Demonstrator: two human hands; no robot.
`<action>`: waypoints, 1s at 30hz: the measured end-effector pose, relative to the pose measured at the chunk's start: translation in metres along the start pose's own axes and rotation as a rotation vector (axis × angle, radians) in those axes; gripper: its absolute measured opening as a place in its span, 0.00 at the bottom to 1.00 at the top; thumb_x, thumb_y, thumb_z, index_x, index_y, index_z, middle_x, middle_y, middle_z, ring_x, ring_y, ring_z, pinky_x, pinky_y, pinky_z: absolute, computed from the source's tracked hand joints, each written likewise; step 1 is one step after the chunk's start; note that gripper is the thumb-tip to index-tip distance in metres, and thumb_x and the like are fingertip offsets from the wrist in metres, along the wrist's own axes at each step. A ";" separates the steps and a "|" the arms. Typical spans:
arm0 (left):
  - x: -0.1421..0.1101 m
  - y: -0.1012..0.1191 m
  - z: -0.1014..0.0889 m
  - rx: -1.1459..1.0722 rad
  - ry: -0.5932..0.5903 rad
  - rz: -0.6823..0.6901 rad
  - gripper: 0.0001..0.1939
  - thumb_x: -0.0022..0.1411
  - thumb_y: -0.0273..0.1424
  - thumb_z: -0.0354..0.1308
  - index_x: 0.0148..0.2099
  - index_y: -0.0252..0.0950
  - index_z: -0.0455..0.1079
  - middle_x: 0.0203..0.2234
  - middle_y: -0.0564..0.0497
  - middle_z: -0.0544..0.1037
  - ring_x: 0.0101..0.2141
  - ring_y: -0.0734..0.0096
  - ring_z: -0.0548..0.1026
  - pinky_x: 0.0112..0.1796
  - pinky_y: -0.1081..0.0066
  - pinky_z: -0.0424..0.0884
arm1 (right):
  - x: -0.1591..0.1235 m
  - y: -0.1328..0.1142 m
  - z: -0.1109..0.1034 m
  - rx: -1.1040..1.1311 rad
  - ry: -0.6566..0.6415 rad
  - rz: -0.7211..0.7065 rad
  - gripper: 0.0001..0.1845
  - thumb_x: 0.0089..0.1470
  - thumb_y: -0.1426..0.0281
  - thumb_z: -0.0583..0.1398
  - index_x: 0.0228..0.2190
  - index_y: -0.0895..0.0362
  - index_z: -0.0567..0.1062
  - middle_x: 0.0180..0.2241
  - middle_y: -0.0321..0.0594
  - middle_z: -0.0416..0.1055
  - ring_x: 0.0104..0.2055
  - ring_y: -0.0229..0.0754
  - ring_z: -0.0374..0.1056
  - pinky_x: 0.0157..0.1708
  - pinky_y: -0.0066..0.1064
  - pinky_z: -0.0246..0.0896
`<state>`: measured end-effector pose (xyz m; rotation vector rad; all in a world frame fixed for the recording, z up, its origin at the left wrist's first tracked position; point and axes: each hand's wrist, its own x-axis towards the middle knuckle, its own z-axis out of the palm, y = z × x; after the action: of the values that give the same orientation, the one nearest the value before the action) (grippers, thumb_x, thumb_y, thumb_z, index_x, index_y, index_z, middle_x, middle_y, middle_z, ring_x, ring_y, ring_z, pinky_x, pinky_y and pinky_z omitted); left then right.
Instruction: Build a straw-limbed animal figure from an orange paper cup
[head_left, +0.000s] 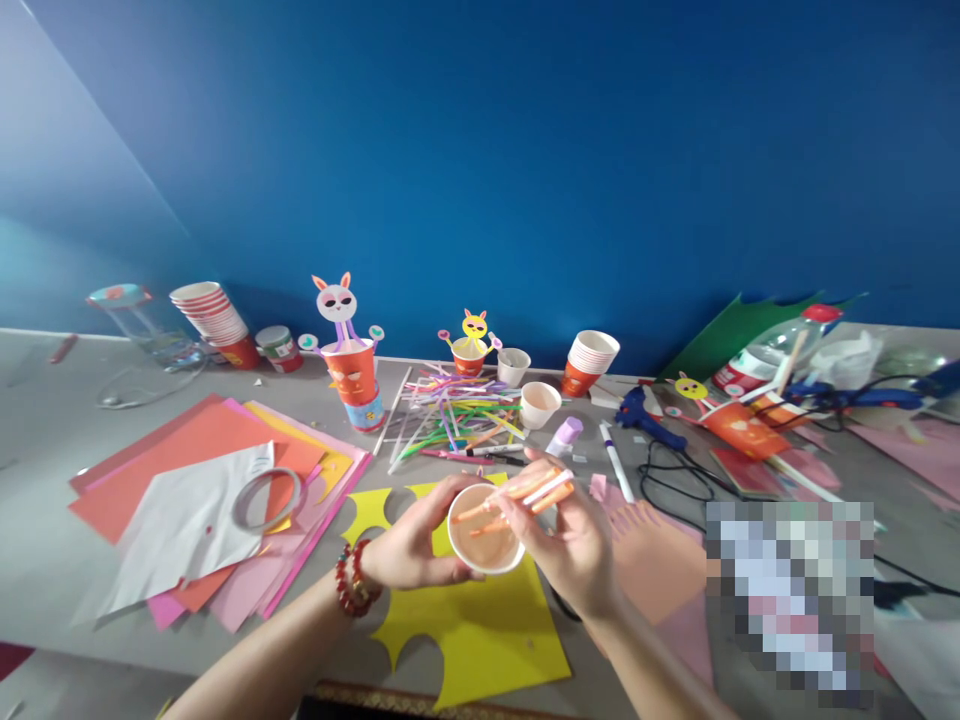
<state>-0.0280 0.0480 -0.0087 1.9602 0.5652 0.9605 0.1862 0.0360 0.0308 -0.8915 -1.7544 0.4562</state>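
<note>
My left hand (pixel 416 535), a red bead bracelet on its wrist, is wrapped round the side of a paper cup (pixel 486 550), its mouth tilted up toward me. In my right hand (pixel 577 550) a few orange and white straws (pixel 541 487) are pinched, their lower ends reaching inside the cup. Under both hands lies a cut-up sheet of yellow paper (pixel 495 640) with rounded bites out of its edges. Just beyond my right hand is a purple-capped glue stick (pixel 565 436). My fingers hide part of the straws.
Beyond are a straw pile (pixel 450 415), a white cup (pixel 540 405), a cup stack (pixel 590 362) and a rabbit-topped cup figure (pixel 349 370). Coloured paper (pixel 202 440) and a tape roll (pixel 268 500) lie left. A blue glue gun (pixel 649 420) with its black cord is right.
</note>
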 end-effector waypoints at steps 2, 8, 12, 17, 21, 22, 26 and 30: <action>0.000 0.001 0.000 -0.013 0.006 -0.006 0.40 0.56 0.41 0.68 0.65 0.37 0.55 0.58 0.35 0.68 0.57 0.46 0.69 0.56 0.53 0.66 | 0.000 -0.001 0.000 -0.019 -0.015 -0.016 0.06 0.56 0.75 0.64 0.34 0.52 0.74 0.32 0.37 0.75 0.39 0.46 0.73 0.60 0.52 0.58; 0.003 0.004 0.000 -0.042 0.030 -0.011 0.40 0.55 0.38 0.70 0.64 0.39 0.55 0.57 0.37 0.69 0.56 0.48 0.69 0.55 0.54 0.68 | 0.007 -0.008 -0.001 -0.064 -0.076 -0.118 0.09 0.55 0.77 0.64 0.35 0.51 0.73 0.33 0.36 0.75 0.39 0.45 0.72 0.63 0.55 0.52; 0.003 0.003 -0.001 -0.056 0.038 -0.019 0.39 0.55 0.39 0.69 0.64 0.39 0.56 0.56 0.38 0.69 0.55 0.49 0.71 0.54 0.55 0.69 | 0.012 -0.008 -0.003 -0.094 -0.186 -0.110 0.08 0.56 0.75 0.63 0.37 0.49 0.74 0.33 0.35 0.75 0.41 0.45 0.72 0.66 0.57 0.42; 0.003 0.003 0.000 -0.010 0.035 -0.011 0.37 0.56 0.38 0.68 0.63 0.39 0.56 0.55 0.38 0.70 0.54 0.50 0.72 0.52 0.56 0.70 | 0.014 -0.005 -0.007 -0.077 -0.370 -0.058 0.08 0.56 0.73 0.64 0.37 0.47 0.77 0.34 0.32 0.78 0.47 0.47 0.70 0.69 0.57 0.28; 0.004 0.004 0.001 0.034 0.020 -0.006 0.37 0.57 0.35 0.68 0.64 0.39 0.56 0.55 0.38 0.70 0.53 0.52 0.72 0.51 0.58 0.71 | 0.014 -0.006 -0.005 -0.059 -0.442 -0.007 0.09 0.56 0.77 0.64 0.33 0.48 0.77 0.31 0.30 0.79 0.49 0.48 0.69 0.69 0.59 0.22; 0.004 0.005 0.001 0.043 0.017 -0.007 0.37 0.57 0.35 0.68 0.64 0.39 0.56 0.55 0.39 0.70 0.53 0.52 0.72 0.51 0.58 0.71 | 0.013 -0.006 -0.004 -0.061 -0.435 -0.007 0.10 0.55 0.78 0.64 0.32 0.48 0.77 0.31 0.30 0.79 0.49 0.48 0.69 0.68 0.60 0.22; 0.005 0.006 0.000 0.057 0.031 -0.018 0.36 0.56 0.35 0.68 0.63 0.39 0.56 0.55 0.39 0.71 0.53 0.51 0.73 0.51 0.58 0.71 | 0.011 -0.006 -0.001 -0.034 -0.371 -0.003 0.09 0.55 0.76 0.64 0.32 0.48 0.78 0.31 0.31 0.79 0.49 0.49 0.69 0.68 0.60 0.28; 0.005 0.006 0.000 0.065 0.039 -0.009 0.37 0.56 0.36 0.68 0.63 0.40 0.56 0.55 0.38 0.70 0.54 0.50 0.72 0.51 0.57 0.71 | 0.010 -0.005 0.000 0.015 -0.337 0.016 0.08 0.57 0.75 0.63 0.32 0.48 0.78 0.31 0.31 0.79 0.50 0.47 0.69 0.69 0.58 0.33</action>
<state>-0.0249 0.0488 -0.0017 1.9981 0.6338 0.9884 0.1824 0.0400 0.0407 -0.8546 -2.0469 0.6598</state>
